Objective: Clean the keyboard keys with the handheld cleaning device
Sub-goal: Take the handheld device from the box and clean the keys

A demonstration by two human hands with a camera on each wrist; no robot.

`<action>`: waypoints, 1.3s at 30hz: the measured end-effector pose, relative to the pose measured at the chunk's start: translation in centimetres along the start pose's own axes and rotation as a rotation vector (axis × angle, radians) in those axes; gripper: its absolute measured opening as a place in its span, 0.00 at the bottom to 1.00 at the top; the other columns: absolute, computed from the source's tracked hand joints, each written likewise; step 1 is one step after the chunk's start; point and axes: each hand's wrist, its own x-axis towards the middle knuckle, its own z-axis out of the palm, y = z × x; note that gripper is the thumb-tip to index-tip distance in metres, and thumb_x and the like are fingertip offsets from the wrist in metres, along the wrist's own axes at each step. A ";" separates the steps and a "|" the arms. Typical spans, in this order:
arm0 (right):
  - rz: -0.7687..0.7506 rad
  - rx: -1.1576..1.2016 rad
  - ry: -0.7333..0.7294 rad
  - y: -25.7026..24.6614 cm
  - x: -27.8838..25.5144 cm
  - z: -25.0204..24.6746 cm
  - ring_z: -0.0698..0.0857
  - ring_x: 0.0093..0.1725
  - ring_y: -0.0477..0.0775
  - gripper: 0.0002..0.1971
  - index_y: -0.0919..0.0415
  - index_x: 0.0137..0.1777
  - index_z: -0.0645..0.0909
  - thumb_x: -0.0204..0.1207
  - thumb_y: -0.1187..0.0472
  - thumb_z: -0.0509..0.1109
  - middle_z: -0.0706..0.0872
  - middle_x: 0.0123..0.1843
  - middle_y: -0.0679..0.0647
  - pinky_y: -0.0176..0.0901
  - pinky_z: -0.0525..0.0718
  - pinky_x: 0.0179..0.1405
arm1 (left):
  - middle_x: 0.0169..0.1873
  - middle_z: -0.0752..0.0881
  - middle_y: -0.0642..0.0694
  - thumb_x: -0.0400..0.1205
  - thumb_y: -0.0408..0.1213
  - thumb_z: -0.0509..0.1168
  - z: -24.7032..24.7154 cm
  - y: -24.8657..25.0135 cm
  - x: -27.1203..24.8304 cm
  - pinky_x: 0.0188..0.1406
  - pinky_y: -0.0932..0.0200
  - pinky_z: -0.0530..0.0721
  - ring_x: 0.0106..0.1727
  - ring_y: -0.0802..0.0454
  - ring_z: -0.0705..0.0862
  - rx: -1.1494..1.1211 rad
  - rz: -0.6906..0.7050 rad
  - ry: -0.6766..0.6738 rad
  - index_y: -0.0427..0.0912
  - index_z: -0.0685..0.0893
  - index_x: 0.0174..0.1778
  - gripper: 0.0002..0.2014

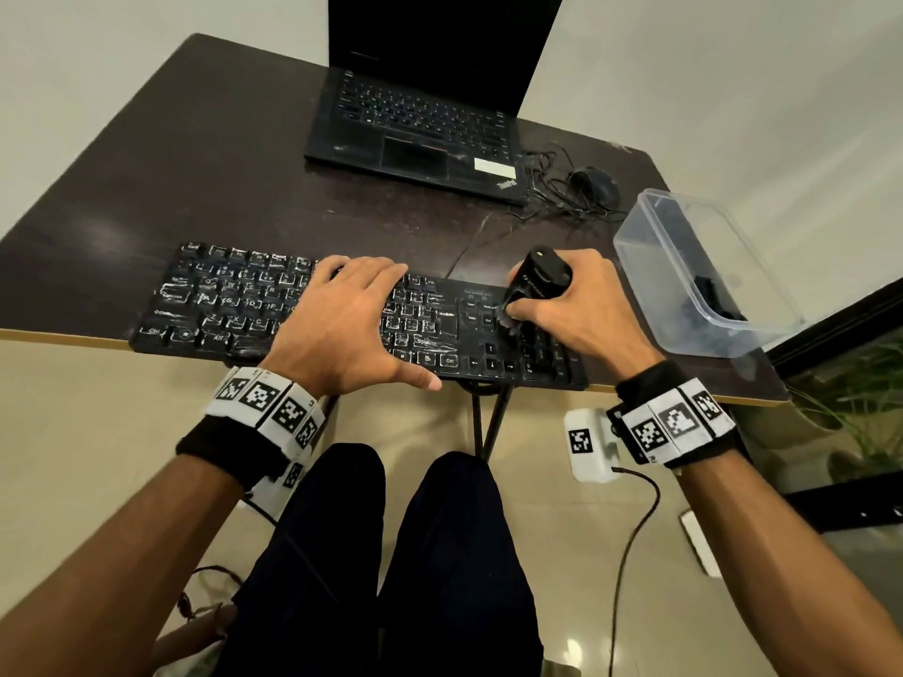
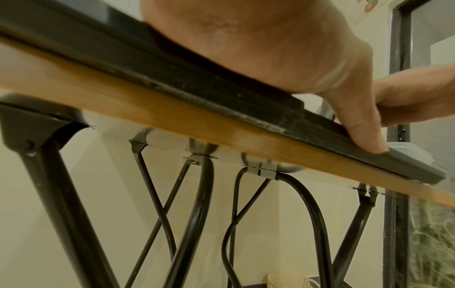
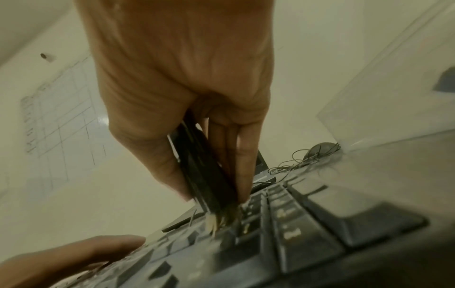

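A black keyboard with dusty white-smeared keys lies along the front edge of the dark table. My left hand lies flat on its middle keys, fingers straight, thumb at the keyboard's front rim. My right hand grips a black handheld cleaning device, held upright over the navigation keys at the keyboard's right part. In the right wrist view the device points down and its pale brush tip touches the keys.
An open black laptop stands at the back of the table. A mouse with tangled cable lies right of it. A clear plastic box sits at the right edge. Black metal table legs run beneath.
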 end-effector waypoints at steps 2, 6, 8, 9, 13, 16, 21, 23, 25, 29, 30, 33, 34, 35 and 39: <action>-0.002 -0.018 0.069 -0.3 0.3 0.4 0.93 0.49 0.50 0.11 0.53 0.49 0.93 0.67 0.60 0.86 0.95 0.44 0.48 0.49 0.92 0.54 | 0.85 0.73 0.46 0.53 0.95 0.53 -0.1 0.0 0.0 0.92 0.45 0.54 0.86 0.48 0.68 -0.006 0.002 0.004 0.42 0.66 0.89 0.75; -0.040 0.023 -0.054 -0.2 -0.1 0.5 0.94 0.48 0.50 0.11 0.50 0.48 0.93 0.67 0.59 0.87 0.95 0.44 0.48 0.53 0.93 0.55 | 0.85 0.73 0.47 0.53 0.95 0.54 0.2 0.6 -0.2 0.91 0.45 0.54 0.86 0.49 0.69 -0.015 -0.003 0.002 0.42 0.67 0.89 0.75; -0.012 0.012 -0.013 0.1 -0.1 0.4 0.94 0.48 0.50 0.11 0.53 0.49 0.93 0.67 0.60 0.87 0.95 0.44 0.49 0.53 0.93 0.56 | 0.86 0.72 0.47 0.53 0.95 0.54 0.4 0.6 -0.3 0.92 0.46 0.53 0.87 0.49 0.68 -0.018 -0.006 -0.007 0.42 0.66 0.89 0.75; -0.003 -0.002 0.027 -0.1 0.2 0.6 0.94 0.48 0.51 0.11 0.55 0.49 0.93 0.67 0.60 0.86 0.95 0.44 0.50 0.54 0.93 0.56 | 0.86 0.72 0.47 0.53 0.94 0.54 0.2 0.5 -0.3 0.92 0.46 0.53 0.87 0.49 0.68 -0.019 -0.009 -0.012 0.42 0.66 0.89 0.76; -0.079 0.016 -0.003 -1.8 1.2 1.4 0.93 0.49 0.50 0.11 0.52 0.50 0.93 0.68 0.60 0.86 0.95 0.44 0.47 0.52 0.92 0.56 | 0.85 0.73 0.47 0.53 0.94 0.55 -0.8 -0.2 0.4 0.91 0.45 0.53 0.86 0.49 0.69 -0.014 -0.007 0.007 0.42 0.67 0.89 0.75; -0.051 0.031 -0.053 -0.9 0.9 0.7 0.93 0.49 0.46 0.11 0.50 0.49 0.93 0.68 0.59 0.87 0.95 0.45 0.46 0.49 0.92 0.57 | 0.85 0.73 0.47 0.53 0.94 0.56 -0.4 0.3 0.2 0.91 0.46 0.53 0.86 0.49 0.69 -0.008 0.002 0.004 0.42 0.67 0.89 0.75; -0.101 -0.006 0.020 -1.9 1.0 2.3 0.93 0.47 0.51 0.09 0.53 0.47 0.93 0.67 0.59 0.84 0.95 0.42 0.47 0.50 0.92 0.53 | 0.84 0.74 0.46 0.53 0.94 0.54 -0.3 0.2 0.0 0.91 0.45 0.55 0.86 0.49 0.69 -0.007 -0.001 0.014 0.41 0.68 0.88 0.75; -0.120 0.000 -0.055 -2.0 1.0 2.2 0.93 0.47 0.45 0.10 0.50 0.48 0.93 0.68 0.60 0.86 0.95 0.42 0.44 0.44 0.91 0.52 | 0.85 0.74 0.46 0.53 0.94 0.54 -0.1 0.2 0.1 0.91 0.45 0.55 0.86 0.49 0.69 -0.004 0.003 0.008 0.41 0.68 0.88 0.75; -0.087 0.029 -0.054 -1.7 0.9 1.7 0.93 0.46 0.44 0.10 0.48 0.46 0.93 0.68 0.60 0.87 0.95 0.42 0.43 0.43 0.90 0.52 | 0.85 0.73 0.47 0.53 0.94 0.54 -0.1 0.2 0.0 0.91 0.45 0.54 0.86 0.50 0.68 -0.006 0.002 0.004 0.42 0.67 0.89 0.75; -0.110 0.010 0.034 -2.3 1.1 2.8 0.93 0.46 0.47 0.09 0.50 0.46 0.92 0.66 0.59 0.84 0.95 0.41 0.45 0.48 0.92 0.53 | 0.85 0.73 0.46 0.53 0.94 0.54 -0.1 0.1 0.0 0.92 0.45 0.54 0.86 0.50 0.68 -0.015 0.003 0.018 0.41 0.67 0.89 0.75; -0.127 0.000 -0.010 -2.5 1.0 3.0 0.93 0.46 0.45 0.10 0.48 0.47 0.93 0.66 0.59 0.84 0.95 0.41 0.44 0.48 0.92 0.54 | 0.85 0.73 0.46 0.53 0.94 0.54 -0.1 0.1 0.0 0.91 0.45 0.54 0.86 0.49 0.68 -0.013 0.004 0.020 0.41 0.67 0.89 0.75; -0.102 -0.013 -0.117 -2.3 0.8 1.9 0.93 0.47 0.46 0.11 0.47 0.49 0.94 0.66 0.58 0.86 0.95 0.43 0.45 0.51 0.92 0.55 | 0.85 0.72 0.47 0.53 0.94 0.54 0.1 0.1 0.1 0.91 0.44 0.54 0.87 0.50 0.68 -0.006 0.003 0.006 0.42 0.67 0.89 0.75; -0.083 -0.017 -0.095 -2.1 0.7 1.7 0.93 0.47 0.48 0.11 0.50 0.48 0.94 0.66 0.58 0.87 0.95 0.43 0.46 0.52 0.92 0.55 | 0.85 0.72 0.47 0.52 0.94 0.53 0.1 0.1 0.1 0.91 0.44 0.54 0.87 0.50 0.68 -0.008 0.002 0.010 0.42 0.66 0.89 0.75; -0.076 -0.020 -0.052 -2.1 0.7 1.7 0.93 0.47 0.50 0.10 0.52 0.48 0.93 0.67 0.59 0.87 0.95 0.42 0.47 0.53 0.92 0.54 | 0.85 0.72 0.47 0.53 0.94 0.54 0.1 0.0 0.2 0.92 0.44 0.54 0.87 0.50 0.68 -0.007 0.001 0.013 0.42 0.66 0.89 0.75; -0.136 -0.051 -0.028 -3.2 1.2 2.9 0.92 0.45 0.51 0.08 0.52 0.46 0.92 0.67 0.59 0.83 0.94 0.41 0.47 0.53 0.91 0.52 | 0.85 0.73 0.47 0.53 0.94 0.54 0.1 0.0 0.0 0.91 0.44 0.54 0.86 0.49 0.68 -0.010 0.008 0.021 0.41 0.67 0.89 0.75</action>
